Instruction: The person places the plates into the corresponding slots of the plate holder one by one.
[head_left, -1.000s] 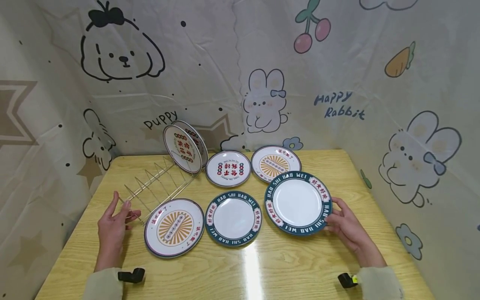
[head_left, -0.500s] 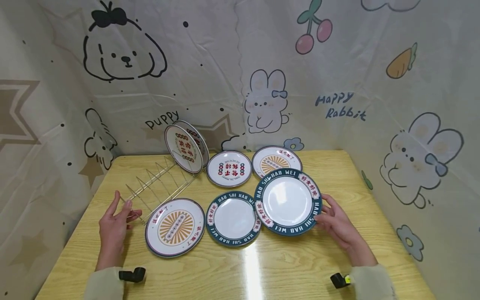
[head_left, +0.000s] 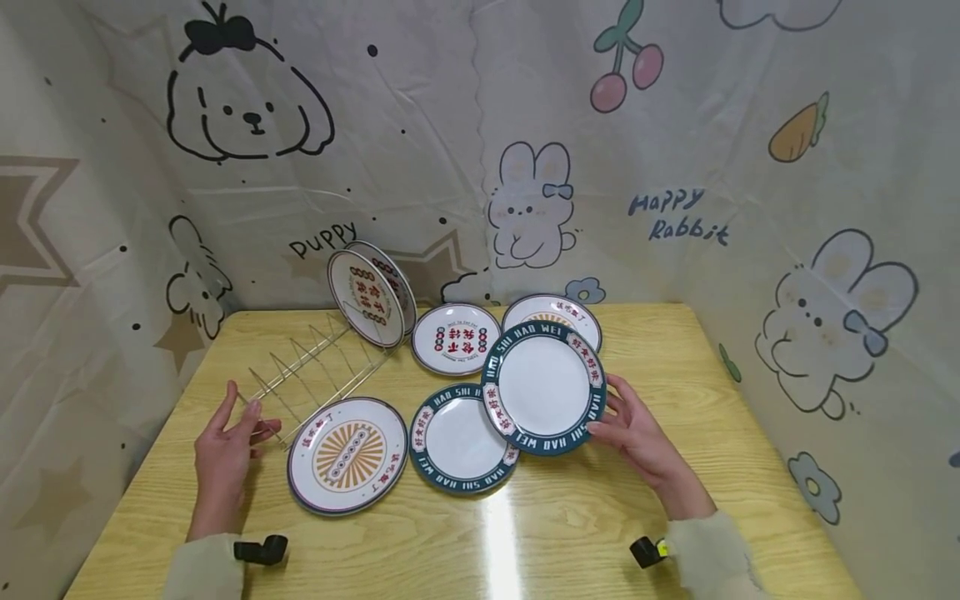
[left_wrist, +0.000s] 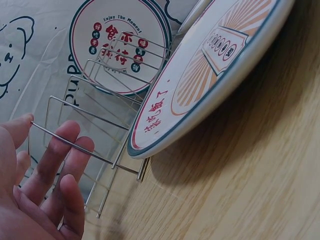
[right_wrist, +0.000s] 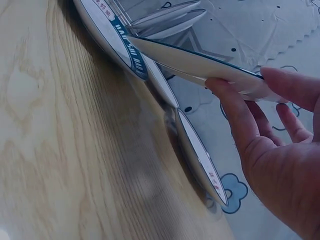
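Note:
My right hand (head_left: 637, 437) pinches the right rim of a green-rimmed white plate (head_left: 543, 387), thumb on top and fingers beneath. This plate is raised and tilted, as its edge-on side (right_wrist: 190, 62) shows in the right wrist view. It overlaps a second green-rimmed plate (head_left: 457, 442) in the head view. My left hand (head_left: 228, 442) holds the near end of a gold wire plate rack (head_left: 300, 362), with thumb and fingers at its end wire (left_wrist: 85, 145). Two plates stand upright at the rack's far end; the front one (head_left: 365, 298) has red lettering.
A plate with an orange sunburst (head_left: 348, 456) lies beside the rack's near end. Toward the back are a small red-lettered plate (head_left: 456, 339) and another sunburst plate (head_left: 555, 308), partly covered by the held one. A printed curtain (head_left: 420, 150) surrounds the wooden table (head_left: 420, 550).
My right hand has carried the green-rimmed plate leftward and slightly up, so it now overlaps the second green-rimmed plate and the back sunburst plate more. My left hand has stayed on the rack.

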